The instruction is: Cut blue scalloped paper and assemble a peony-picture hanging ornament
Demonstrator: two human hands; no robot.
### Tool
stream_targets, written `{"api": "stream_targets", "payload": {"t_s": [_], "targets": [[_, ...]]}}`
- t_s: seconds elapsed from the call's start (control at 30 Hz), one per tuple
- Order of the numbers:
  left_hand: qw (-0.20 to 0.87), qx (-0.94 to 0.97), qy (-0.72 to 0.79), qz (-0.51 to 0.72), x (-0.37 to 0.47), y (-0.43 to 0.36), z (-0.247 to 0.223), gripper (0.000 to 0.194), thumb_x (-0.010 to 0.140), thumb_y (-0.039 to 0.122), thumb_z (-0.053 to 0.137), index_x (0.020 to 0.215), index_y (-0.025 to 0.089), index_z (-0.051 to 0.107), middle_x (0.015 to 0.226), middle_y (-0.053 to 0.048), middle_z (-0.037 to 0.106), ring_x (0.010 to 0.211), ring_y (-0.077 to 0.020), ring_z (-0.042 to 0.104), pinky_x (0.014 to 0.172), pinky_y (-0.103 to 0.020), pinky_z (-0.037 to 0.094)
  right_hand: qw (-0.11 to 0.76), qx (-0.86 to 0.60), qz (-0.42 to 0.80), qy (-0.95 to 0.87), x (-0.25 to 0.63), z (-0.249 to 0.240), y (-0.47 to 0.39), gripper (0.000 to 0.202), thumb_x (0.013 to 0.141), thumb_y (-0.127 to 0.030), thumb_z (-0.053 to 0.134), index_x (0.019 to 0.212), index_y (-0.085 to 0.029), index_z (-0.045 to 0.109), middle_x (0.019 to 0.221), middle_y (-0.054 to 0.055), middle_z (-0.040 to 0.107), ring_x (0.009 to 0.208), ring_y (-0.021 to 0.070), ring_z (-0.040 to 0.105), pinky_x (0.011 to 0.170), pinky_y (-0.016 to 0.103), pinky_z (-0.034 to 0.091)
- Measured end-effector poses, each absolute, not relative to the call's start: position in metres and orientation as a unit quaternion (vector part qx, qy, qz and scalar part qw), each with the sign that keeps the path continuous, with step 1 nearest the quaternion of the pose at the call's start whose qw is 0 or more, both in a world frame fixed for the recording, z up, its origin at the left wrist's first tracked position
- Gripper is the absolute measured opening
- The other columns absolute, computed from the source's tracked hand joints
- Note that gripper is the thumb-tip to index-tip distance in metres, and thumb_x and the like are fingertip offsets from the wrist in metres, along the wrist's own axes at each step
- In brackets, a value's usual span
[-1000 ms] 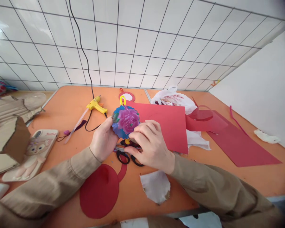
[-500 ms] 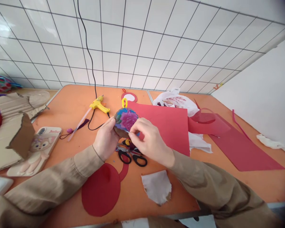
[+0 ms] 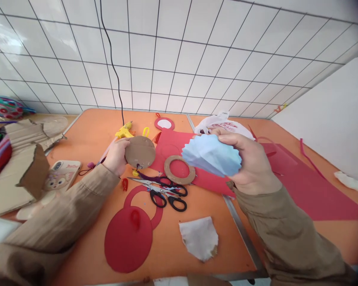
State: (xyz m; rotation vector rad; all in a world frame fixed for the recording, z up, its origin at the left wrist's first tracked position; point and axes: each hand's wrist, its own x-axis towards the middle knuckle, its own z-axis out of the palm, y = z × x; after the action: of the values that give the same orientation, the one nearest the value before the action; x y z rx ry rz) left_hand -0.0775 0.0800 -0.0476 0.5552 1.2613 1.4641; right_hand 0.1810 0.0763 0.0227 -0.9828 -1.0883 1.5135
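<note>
My left hand (image 3: 117, 155) grips the left edge of a round brown cardboard disc (image 3: 141, 152). A yellow loop (image 3: 146, 131) shows at the disc's top, and a small yellow bead and dark purple tassel show below it. Raised on the right, my right hand (image 3: 250, 161) has its fingers closed on a pale blue piece with a scalloped edge (image 3: 211, 154), its creased plain side facing me. Between the hands a cardboard ring (image 3: 167, 169) lies over the red sheet (image 3: 171, 139). Just below are scissors with black handles (image 3: 158, 198).
A red disc (image 3: 128, 246), a red ring (image 3: 128, 200) and a white cloth scrap (image 3: 199, 238) lie nearer me. Behind my left hand is a yellow glue gun (image 3: 124, 130) with a cord. Cardboard (image 3: 14, 171) and a phone (image 3: 61, 174) are left; a plastic bag (image 3: 207, 123) is behind right.
Both hands held one disc with a purple and blue flower face. Now they are apart: the left keeps the cardboard disc, the right has moved right with the pale blue scalloped piece.
</note>
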Motion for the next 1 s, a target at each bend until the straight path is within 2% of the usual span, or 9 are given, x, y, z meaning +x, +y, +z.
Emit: {"api": "stream_targets", "payload": {"t_s": [0.13, 0.23, 0.33, 0.43, 0.53, 0.63, 0.77, 0.9, 1.0], "targets": [[0.462, 0.293, 0.618, 0.565, -0.080, 0.082, -0.051, 0.025, 0.066, 0.013, 0.055, 0.085, 0.015, 0.070, 0.079, -0.007, 0.067, 0.071, -0.0223, 0.062, 0.057, -0.031, 0.049, 0.477, -0.406, 0.655, -0.422, 0.177, 0.014, 0.086, 0.020, 0.061, -0.021, 0.064, 0.055, -0.020, 0.045, 0.060, -0.004, 0.026, 0.052, 0.0094, 0.023, 0.046, 0.023, 0.024], [0.408, 0.348, 0.642, 0.547, -0.079, 0.080, -0.047, 0.021, 0.069, 0.016, 0.057, 0.086, 0.016, 0.071, 0.096, -0.010, 0.071, 0.099, -0.0318, 0.063, 0.084, -0.042, 0.051, 0.458, -0.395, 0.679, -0.415, 0.174, 0.008, 0.091, 0.022, 0.060, -0.021, 0.065, 0.054, -0.020, 0.044, 0.058, -0.005, 0.026, 0.051, 0.0091, 0.021, 0.044, 0.023, 0.023], [0.347, 0.419, 0.647, 0.534, -0.073, 0.073, -0.037, 0.019, 0.069, 0.013, 0.062, 0.083, 0.019, 0.072, 0.117, -0.010, 0.069, 0.130, -0.0349, 0.047, 0.114, -0.046, 0.030, 0.443, -0.385, 0.700, -0.407, 0.172, 0.004, 0.092, 0.022, 0.058, -0.021, 0.066, 0.054, -0.020, 0.044, 0.059, -0.005, 0.030, 0.053, 0.0093, 0.025, 0.046, 0.022, 0.026], [0.200, 0.568, 0.612, 0.513, -0.063, 0.058, -0.026, 0.024, 0.073, 0.017, 0.067, 0.095, 0.020, 0.074, 0.138, -0.010, 0.059, 0.141, -0.0367, 0.035, 0.121, -0.049, 0.013, 0.435, -0.379, 0.706, -0.411, 0.169, 0.000, 0.089, 0.022, 0.061, -0.022, 0.066, 0.055, -0.020, 0.045, 0.059, -0.004, 0.032, 0.053, 0.0096, 0.028, 0.046, 0.022, 0.028], [0.244, 0.599, 0.543, 0.535, -0.050, 0.041, -0.016, 0.032, 0.073, 0.025, 0.076, 0.105, 0.020, 0.075, 0.129, -0.012, 0.064, 0.132, -0.0369, 0.046, 0.117, -0.048, 0.025, 0.407, -0.360, 0.712, -0.444, 0.163, -0.002, 0.081, 0.021, 0.065, -0.021, 0.068, 0.057, -0.019, 0.049, 0.058, -0.005, 0.036, 0.052, 0.0089, 0.030, 0.046, 0.022, 0.027], [0.463, 0.579, 0.466, 0.483, -0.040, 0.031, -0.014, 0.054, 0.068, 0.032, 0.084, 0.119, 0.021, 0.070, 0.114, -0.012, 0.071, 0.111, -0.0343, 0.062, 0.097, -0.045, 0.048, 0.347, -0.323, 0.720, -0.507, 0.157, -0.002, 0.069, 0.019, 0.073, -0.025, 0.067, 0.062, -0.019, 0.052, 0.061, -0.004, 0.044, 0.051, 0.0094, 0.037, 0.045, 0.023, 0.029], [0.679, 0.508, 0.401, 0.345, -0.039, 0.031, -0.014, 0.029, 0.067, 0.032, 0.083, 0.090, 0.015, 0.077, 0.081, -0.012, 0.075, 0.070, -0.0257, 0.070, 0.062, -0.034, 0.055, 0.368, -0.283, 0.628, -0.625, 0.157, -0.003, 0.062, 0.017, 0.081, -0.025, 0.065, 0.067, -0.018, 0.057, 0.088, 0.003, 0.065, 0.068, 0.0123, 0.057, 0.056, 0.025, 0.043], [0.643, 0.495, 0.407, 0.420, -0.053, 0.034, 0.002, 0.010, 0.070, 0.021, 0.081, 0.067, 0.014, 0.075, 0.066, -0.009, 0.073, 0.057, -0.0206, 0.067, 0.052, -0.029, 0.052, 0.410, -0.303, 0.493, -0.705, 0.161, -0.008, 0.066, 0.018, 0.093, -0.034, 0.057, 0.094, -0.020, 0.069, 0.086, 0.003, 0.069, 0.075, 0.0149, 0.064, 0.067, 0.029, 0.049], [0.573, 0.480, 0.398, 0.532, -0.066, 0.033, 0.023, 0.006, 0.075, 0.015, 0.076, 0.069, 0.013, 0.076, 0.063, -0.005, 0.071, 0.055, -0.0180, 0.066, 0.053, -0.028, 0.053, 0.286, -0.356, 0.397, -0.796, 0.153, -0.020, 0.062, 0.009, 0.089, -0.025, 0.062, 0.091, -0.018, 0.068, 0.080, 0.002, 0.068, 0.073, 0.0158, 0.063, 0.064, 0.028, 0.046]]}}
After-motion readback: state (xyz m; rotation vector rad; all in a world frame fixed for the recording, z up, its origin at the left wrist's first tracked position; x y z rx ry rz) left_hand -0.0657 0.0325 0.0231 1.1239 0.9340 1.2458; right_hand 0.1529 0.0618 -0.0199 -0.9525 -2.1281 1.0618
